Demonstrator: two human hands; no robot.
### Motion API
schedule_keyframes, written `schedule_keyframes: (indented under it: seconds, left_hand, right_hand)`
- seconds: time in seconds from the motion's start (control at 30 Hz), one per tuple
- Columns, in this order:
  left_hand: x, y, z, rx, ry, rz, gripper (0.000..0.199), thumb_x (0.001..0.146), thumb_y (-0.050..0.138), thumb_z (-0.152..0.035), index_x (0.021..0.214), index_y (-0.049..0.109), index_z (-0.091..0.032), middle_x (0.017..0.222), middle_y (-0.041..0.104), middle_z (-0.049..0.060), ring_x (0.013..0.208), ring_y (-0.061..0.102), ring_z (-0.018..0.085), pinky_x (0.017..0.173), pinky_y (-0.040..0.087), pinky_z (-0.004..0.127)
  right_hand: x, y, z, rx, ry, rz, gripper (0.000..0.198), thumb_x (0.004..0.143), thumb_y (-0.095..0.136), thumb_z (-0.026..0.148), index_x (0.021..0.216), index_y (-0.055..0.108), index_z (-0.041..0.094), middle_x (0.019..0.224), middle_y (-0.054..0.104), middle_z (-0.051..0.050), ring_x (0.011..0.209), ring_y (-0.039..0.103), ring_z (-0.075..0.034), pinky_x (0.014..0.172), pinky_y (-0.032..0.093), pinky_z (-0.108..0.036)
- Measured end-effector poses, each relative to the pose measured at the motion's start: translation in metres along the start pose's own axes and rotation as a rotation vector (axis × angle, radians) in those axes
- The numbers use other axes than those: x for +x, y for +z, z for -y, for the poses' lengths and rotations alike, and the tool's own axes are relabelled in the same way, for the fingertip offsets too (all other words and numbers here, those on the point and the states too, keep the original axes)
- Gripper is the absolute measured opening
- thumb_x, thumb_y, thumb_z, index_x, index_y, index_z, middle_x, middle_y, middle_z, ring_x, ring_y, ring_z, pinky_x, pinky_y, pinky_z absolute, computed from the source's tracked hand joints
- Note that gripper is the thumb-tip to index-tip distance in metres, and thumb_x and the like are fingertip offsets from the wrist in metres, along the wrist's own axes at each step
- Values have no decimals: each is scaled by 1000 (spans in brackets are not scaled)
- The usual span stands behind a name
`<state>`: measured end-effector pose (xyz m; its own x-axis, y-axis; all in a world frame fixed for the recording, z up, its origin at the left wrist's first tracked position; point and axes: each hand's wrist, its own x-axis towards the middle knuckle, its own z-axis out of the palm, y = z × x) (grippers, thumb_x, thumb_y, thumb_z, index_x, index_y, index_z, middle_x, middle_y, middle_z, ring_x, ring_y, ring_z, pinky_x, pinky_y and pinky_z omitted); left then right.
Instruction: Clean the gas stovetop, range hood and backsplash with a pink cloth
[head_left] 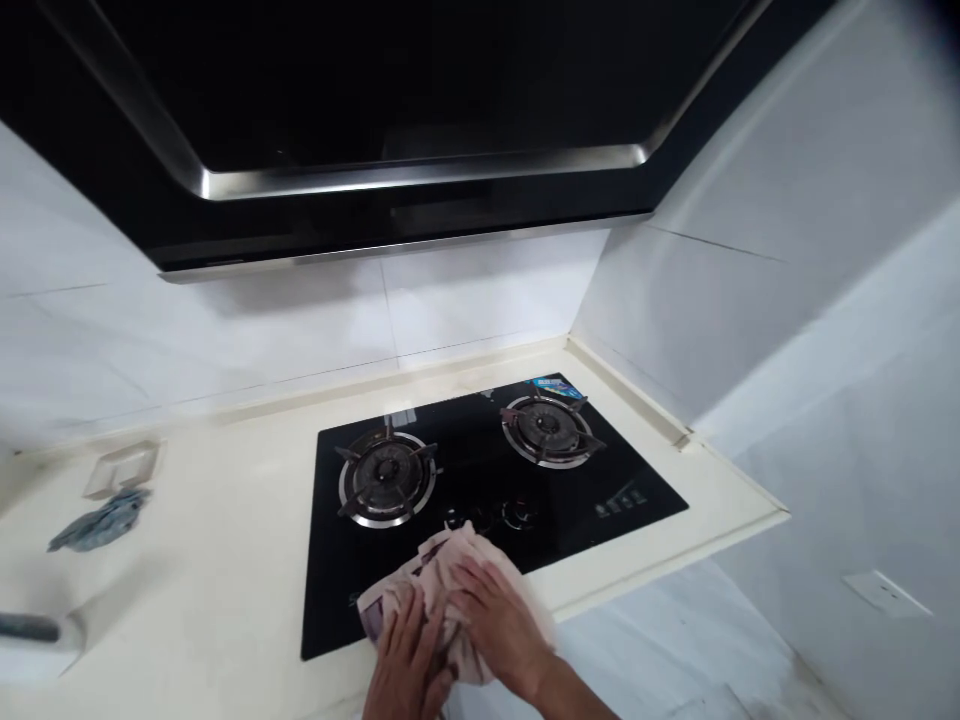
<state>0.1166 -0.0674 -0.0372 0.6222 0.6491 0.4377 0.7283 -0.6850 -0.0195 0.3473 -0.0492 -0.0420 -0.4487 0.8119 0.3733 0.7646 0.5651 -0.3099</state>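
Observation:
A crumpled pale pink cloth point(517, 568) lies over the front edge of a black glass gas stove point(472, 425). My left hand point(409, 645) grips the cloth's left part, fingers bent over it. On the right part, my right hand point(499, 615) presses down, its fingers curved into the fabric. Just beyond the cloth are the dark control knobs point(519, 514), partly covered at the left. The left burner point(387, 478) and right burner point(550, 428) carry dark pan supports inside shiny rings.
A black range hood point(397, 220) hangs low over the stove. On the cream counter point(232, 540) at left are a grey-blue rag point(103, 522), a shallow clear tray point(124, 468) and a white object with a dark top point(41, 645). Tiled walls point(315, 325) stand behind and right.

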Motion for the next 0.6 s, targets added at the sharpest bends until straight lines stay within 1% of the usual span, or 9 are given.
schedule_keyframes:
  seconds: [0.1,0.23,0.33,0.4,0.43,0.47,0.5,0.53,0.6]
  left_hand:
    - [21,13,-16,-137,169,35,55,102,40,-36,154,31,-19,156,41,12,148,32,27,110,45,45]
    - [47,29,-25,-228,275,20,52,101,44,-36,150,39,-19,153,47,11,147,32,26,109,46,41]
    - [60,34,-18,-167,243,-66,46,98,45,-22,145,46,-20,150,50,9,146,35,25,109,45,41]
    - [67,34,-11,-97,190,-109,46,96,45,-17,141,50,-20,149,51,9,145,36,25,110,43,41]
    - [71,34,-8,-54,164,-116,45,95,46,-16,140,52,-19,149,51,9,145,37,25,111,41,41]
    - [73,34,-5,-9,146,-116,46,94,48,-16,139,53,-19,149,52,9,144,38,25,112,39,41]
    - [76,34,-4,39,136,-106,46,93,50,-17,139,54,-19,149,52,8,144,38,25,114,35,42]
    - [78,34,-3,86,132,-88,47,92,53,-19,139,54,-19,149,51,8,144,38,26,116,31,42]
    - [81,33,-4,168,130,-44,49,90,57,-24,139,54,-20,150,50,8,143,38,27,119,24,42]
  right_hand:
    - [-46,-15,-45,29,121,-66,39,97,48,31,133,58,25,149,50,-5,144,37,-22,124,22,-49]
    - [-95,-42,-122,31,389,-282,43,97,42,38,130,60,19,142,57,-12,139,45,-26,120,28,-56]
    - [-108,-72,-178,73,652,-406,51,95,36,45,127,62,16,136,61,-14,134,51,-27,118,32,-56]
    - [-102,-89,-203,106,830,-455,53,95,30,47,124,63,17,133,63,-14,131,53,-26,117,34,-54]
    - [-96,-94,-210,109,886,-462,53,96,29,47,124,63,17,133,63,-14,131,53,-26,117,33,-53]
    - [-89,-96,-214,99,898,-457,53,96,30,48,124,63,17,133,62,-14,132,52,-27,117,32,-54]
    - [-81,-96,-214,77,858,-436,53,96,35,50,126,61,16,135,60,-16,134,50,-29,118,31,-55]
    - [-73,-94,-211,50,772,-406,53,94,41,50,128,60,15,138,58,-17,136,47,-31,118,30,-57]
    - [-60,-87,-203,18,535,-326,52,91,51,46,133,57,16,143,54,-16,138,45,-32,116,33,-56]
